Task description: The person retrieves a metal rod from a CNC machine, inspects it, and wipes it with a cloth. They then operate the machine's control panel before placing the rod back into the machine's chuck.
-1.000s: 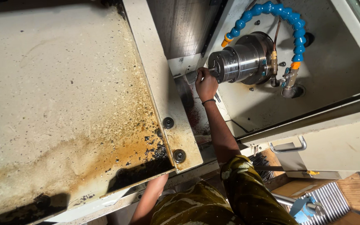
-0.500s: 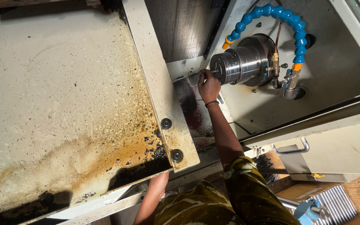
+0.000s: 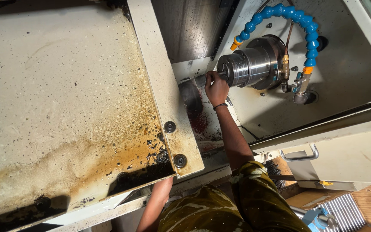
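Head view, looking down into a machine enclosure: the right hand (image 3: 216, 88) reached in and was curled at the front face of a steel chuck (image 3: 247, 65), the round drum that stuck out sideways from the back wall (image 3: 348, 73). The fingers were closed around something small at the chuck's nose, possibly a short metal part, but the hand covered it and I could not tell what it was. A dark band sat on that wrist. The left hand was hidden: only the left forearm (image 3: 156, 202) showed, passing under the big stained door panel (image 3: 65, 107), so whether it was gripping or loose could not be told.

1 blue jointed coolant hose (image 3: 299, 21) with orange tips arched over the chuck. 2 dark round bolts (image 3: 174, 144) sat on the pale door frame (image 3: 164, 86) beside the arm. A metal handle (image 3: 300, 155) showed on the cabinet (image 3: 348, 159) lower right.

Judging by its look, the chuck was heavy, rigid steel, probably oily and slick. A small piece held in it would be stiff and hard, best pinched at its exposed end with the fingertips, clear of the chuck's front edges.
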`<act>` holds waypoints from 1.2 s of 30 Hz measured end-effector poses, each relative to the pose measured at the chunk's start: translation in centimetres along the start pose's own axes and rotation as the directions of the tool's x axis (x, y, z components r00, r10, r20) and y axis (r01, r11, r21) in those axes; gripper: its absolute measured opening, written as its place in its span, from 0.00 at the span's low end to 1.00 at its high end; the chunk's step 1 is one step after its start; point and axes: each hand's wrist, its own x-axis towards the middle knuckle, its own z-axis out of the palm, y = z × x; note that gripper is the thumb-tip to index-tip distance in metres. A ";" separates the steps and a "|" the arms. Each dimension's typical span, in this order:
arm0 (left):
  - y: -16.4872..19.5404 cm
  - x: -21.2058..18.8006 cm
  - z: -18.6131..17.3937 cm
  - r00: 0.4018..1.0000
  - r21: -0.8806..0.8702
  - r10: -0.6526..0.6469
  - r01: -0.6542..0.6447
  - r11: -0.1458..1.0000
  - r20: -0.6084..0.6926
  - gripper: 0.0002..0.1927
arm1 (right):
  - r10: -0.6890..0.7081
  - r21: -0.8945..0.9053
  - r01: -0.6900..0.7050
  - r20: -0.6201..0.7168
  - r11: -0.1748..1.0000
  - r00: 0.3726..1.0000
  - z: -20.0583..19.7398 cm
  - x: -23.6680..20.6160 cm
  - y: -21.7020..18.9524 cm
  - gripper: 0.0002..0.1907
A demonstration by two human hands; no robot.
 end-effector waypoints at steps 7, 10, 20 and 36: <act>0.7 0.4 0.1 0.999 0.009 -0.032 0.032 0.999 0.006 0.21 | -0.042 0.001 0.042 0.000 0.999 0.999 0.0 0.3 0.4 0.05; 3.1 -0.9 0.2 0.999 0.030 0.015 -0.016 0.999 0.037 0.20 | -0.055 -0.013 0.055 -0.012 0.998 0.998 0.1 0.1 0.6 0.04; 13.2 -4.7 4.5 0.926 0.014 0.236 -0.251 0.968 0.293 0.17 | 0.031 0.264 -0.032 0.006 0.964 0.999 -2.7 -0.1 -1.2 0.13; 8.0 -7.3 21.0 0.708 0.156 0.284 -0.487 0.859 0.647 0.17 | 0.502 -0.101 -0.542 -0.269 0.834 0.822 -29.9 -18.8 11.1 0.17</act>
